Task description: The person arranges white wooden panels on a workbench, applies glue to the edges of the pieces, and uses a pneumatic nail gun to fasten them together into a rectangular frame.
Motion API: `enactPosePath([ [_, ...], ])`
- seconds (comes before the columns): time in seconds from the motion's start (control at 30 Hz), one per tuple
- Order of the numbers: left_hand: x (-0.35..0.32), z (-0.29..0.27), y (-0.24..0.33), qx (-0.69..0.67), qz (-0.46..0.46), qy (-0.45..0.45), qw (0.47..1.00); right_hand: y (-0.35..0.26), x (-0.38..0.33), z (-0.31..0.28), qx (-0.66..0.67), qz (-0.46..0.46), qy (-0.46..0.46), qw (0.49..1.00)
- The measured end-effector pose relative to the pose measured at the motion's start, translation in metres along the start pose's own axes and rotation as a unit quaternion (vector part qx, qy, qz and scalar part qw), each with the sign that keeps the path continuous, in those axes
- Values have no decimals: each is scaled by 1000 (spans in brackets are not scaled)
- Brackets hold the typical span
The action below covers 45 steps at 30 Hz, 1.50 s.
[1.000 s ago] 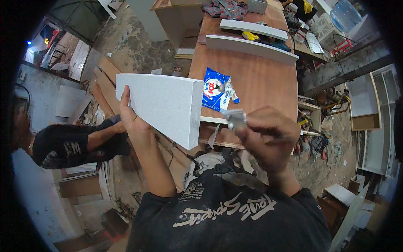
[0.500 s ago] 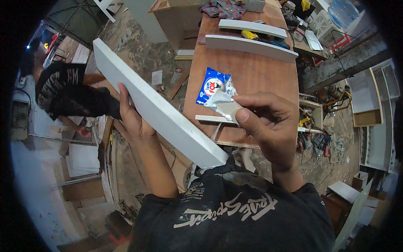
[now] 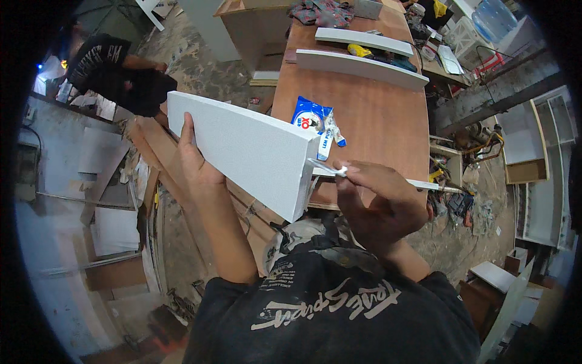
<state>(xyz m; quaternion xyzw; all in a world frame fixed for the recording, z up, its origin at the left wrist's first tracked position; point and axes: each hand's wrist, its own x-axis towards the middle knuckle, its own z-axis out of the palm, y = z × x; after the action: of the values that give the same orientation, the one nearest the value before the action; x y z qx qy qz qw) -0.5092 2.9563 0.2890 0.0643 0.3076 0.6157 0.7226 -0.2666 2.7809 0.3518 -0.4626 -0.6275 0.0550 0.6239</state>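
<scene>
My left hand (image 3: pixel 203 170) grips a long white board (image 3: pixel 248 145) from its left side, thumb up along the face, and holds it tilted in the air. My right hand (image 3: pixel 385 200) pinches a small flat spreader (image 3: pixel 325 166) smeared with white glue. Its tip is at the board's narrow end, on the right; whether it touches is hard to tell. Just beyond lies an opened blue and white glue packet (image 3: pixel 309 112) on the brown wooden table (image 3: pixel 370 115). A thin white strip (image 3: pixel 419 184) lies along the table's near edge, partly hidden behind my right hand.
Two white boards (image 3: pixel 361 70) and a yellow-and-dark power tool (image 3: pixel 361 50) lie farther up the table, with a crumpled checked cloth (image 3: pixel 321 13) at its far end. At the left, another person (image 3: pixel 118 76) stands beside scrap panels (image 3: pixel 109 230). Cabinet frames (image 3: pixel 548 151) stand at the right.
The board has turned, bringing its broad face and narrow end into view. My right hand has moved from over the packet down to the board's end with the spreader. The other person has straightened up.
</scene>
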Motion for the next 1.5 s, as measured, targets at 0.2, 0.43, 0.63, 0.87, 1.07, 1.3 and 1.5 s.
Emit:
enactPosePath([
  [0.2, 5, 7, 2, -12, 5, 13, 1000, 8, -18, 4, -24, -93, -130, 987],
  [0.43, 24, -34, 3, 163, 155, 6, 974, 12, -42, -3, 84, 182, -153, 968],
  [0.63, 27, -80, 28, 144, 129, 60, 979, 23, -11, -29, 227, 453, 101, 856],
  [0.87, 28, -139, 66, 13, 99, 165, 981, 49, -5, -56, 210, 455, 119, 857],
  [1.07, -19, -182, 92, 15, 161, 240, 957, 120, 7, -109, 85, 462, 39, 882],
  [1.3, -99, -255, 102, 77, 317, 254, 910, 314, 17, -222, 4, 408, 36, 912],
  [1.5, -159, -274, 4, 264, 438, 223, 830, 433, 19, -295, 37, 397, 143, 906],
])
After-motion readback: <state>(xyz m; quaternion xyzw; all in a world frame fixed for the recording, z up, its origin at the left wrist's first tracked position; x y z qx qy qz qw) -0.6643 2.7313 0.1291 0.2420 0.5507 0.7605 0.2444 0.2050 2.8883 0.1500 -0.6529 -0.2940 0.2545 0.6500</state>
